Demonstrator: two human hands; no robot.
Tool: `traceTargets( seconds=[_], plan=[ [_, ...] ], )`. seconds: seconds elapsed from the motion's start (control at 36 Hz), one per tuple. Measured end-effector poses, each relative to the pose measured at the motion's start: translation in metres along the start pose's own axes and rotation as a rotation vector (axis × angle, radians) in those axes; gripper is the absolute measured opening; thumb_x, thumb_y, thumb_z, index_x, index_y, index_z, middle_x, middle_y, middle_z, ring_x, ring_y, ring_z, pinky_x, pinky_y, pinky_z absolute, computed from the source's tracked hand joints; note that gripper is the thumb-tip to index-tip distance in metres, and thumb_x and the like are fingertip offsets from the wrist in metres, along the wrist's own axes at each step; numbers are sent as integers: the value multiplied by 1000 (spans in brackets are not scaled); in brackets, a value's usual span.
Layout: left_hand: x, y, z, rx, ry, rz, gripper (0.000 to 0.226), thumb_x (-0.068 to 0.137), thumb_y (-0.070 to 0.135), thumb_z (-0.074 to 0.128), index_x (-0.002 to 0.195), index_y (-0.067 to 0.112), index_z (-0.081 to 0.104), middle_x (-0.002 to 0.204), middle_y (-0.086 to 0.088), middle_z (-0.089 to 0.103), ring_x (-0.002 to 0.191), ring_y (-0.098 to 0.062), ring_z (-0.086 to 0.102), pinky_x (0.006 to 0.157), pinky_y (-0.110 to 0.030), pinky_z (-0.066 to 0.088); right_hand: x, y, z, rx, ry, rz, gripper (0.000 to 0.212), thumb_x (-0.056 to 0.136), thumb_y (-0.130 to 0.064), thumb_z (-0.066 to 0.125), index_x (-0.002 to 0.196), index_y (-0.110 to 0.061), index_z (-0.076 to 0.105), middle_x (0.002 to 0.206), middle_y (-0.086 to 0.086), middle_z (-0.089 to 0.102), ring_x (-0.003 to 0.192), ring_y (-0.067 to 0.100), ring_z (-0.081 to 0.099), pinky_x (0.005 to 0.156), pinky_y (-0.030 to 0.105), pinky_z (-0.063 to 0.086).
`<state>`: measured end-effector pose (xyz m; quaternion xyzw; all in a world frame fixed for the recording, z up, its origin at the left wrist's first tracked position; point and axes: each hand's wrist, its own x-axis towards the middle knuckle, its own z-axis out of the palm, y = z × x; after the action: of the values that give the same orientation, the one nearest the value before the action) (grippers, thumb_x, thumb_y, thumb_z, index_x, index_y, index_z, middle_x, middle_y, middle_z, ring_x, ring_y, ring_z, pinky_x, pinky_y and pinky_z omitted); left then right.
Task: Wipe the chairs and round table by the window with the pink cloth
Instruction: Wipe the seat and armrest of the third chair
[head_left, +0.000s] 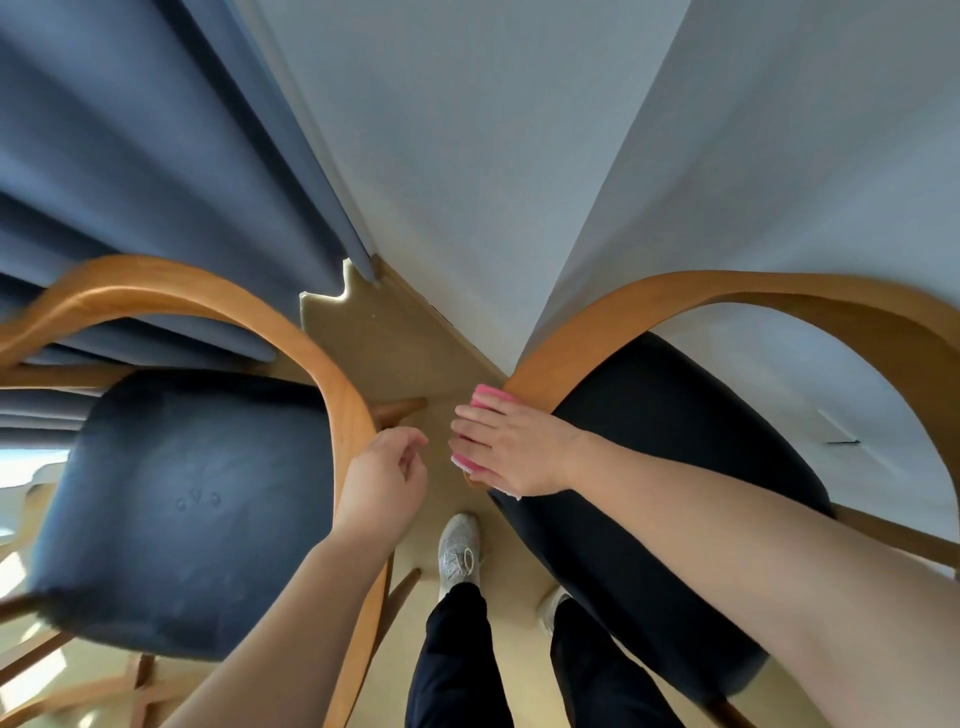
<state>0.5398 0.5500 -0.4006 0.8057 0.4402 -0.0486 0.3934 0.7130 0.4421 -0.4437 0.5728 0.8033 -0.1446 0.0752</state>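
Right hand (511, 449) flat over pink cloth (485, 396) — pressed to chair rail (597, 325), left hand (384, 483) loosely curled, empty

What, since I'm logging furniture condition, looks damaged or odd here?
Only a cluster of small dents on the left chair's seat. Its wooden backrest and the right chair's backrest look whole; nothing spilled.

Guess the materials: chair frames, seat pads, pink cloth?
Chair frames: likely bent wood, clear-varnished; orange-brown, smooth curves, soft sheen.
Seat pads: dark upholstery, velvet-like judging by the matte nap and dimples.
Pink cloth: soft textile, maybe microfibre; it lies flat under the right hand.
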Motion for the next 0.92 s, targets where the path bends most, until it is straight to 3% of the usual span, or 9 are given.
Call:
traceTargets(
  seconds=[0.08, 0.25, 0.53, 0.67, 0.92],
  plan=[
    [0, -2, 2, 16, 6, -1, 27, 93, 7, 49, 114, 18, 62, 103, 9, 60, 94, -5, 56, 82, -16, 40, 3, 4, 9, 21, 108, 17, 48, 105, -38, 23, 128, -10, 55, 124, 6, 59, 123, 29, 48, 117, 45, 18],
    [5, 6, 8, 75, 21, 69, 27, 93, 5, 50, 114, 13, 64, 112, 3, 63, 99, -5, 54, 86, -16, 39, 2, 20, 14, 21, 206, 21, 48, 102, -38, 23, 119, -8, 56, 108, 6, 59, 104, 28, 53, 109, 43, 29],
    [15, 27, 26, 130, 32, 152, 25, 91, 5, 52, 113, 11, 64, 113, 2, 62, 103, -10, 57, 82, -17, 40, -13, 53, 14, 55, 298, 133, 45, 100, -39, 28, 113, -9, 58, 106, 7, 61, 99, 28, 54, 108, 45, 33],
    [29, 37, 44, 191, 45, 323, 21, 87, 4, 54, 104, 8, 67, 109, -1, 64, 104, -17, 58, 85, -22, 42, -28, 81, 11, 23, 260, 217, 47, 100, -44, 26, 118, -12, 55, 111, 5, 60, 103, 26, 53, 105, 44, 34],
    [58, 69, 80, 206, 89, 555, 34, 85, 17, 41, 99, 6, 69, 105, -6, 64, 100, -21, 56, 90, -29, 45, -57, 128, 15, 6, 238, 378, 46, 98, -41, 25, 120, -12, 54, 113, 5, 60, 105, 26, 54, 106, 44, 34]
  ],
)
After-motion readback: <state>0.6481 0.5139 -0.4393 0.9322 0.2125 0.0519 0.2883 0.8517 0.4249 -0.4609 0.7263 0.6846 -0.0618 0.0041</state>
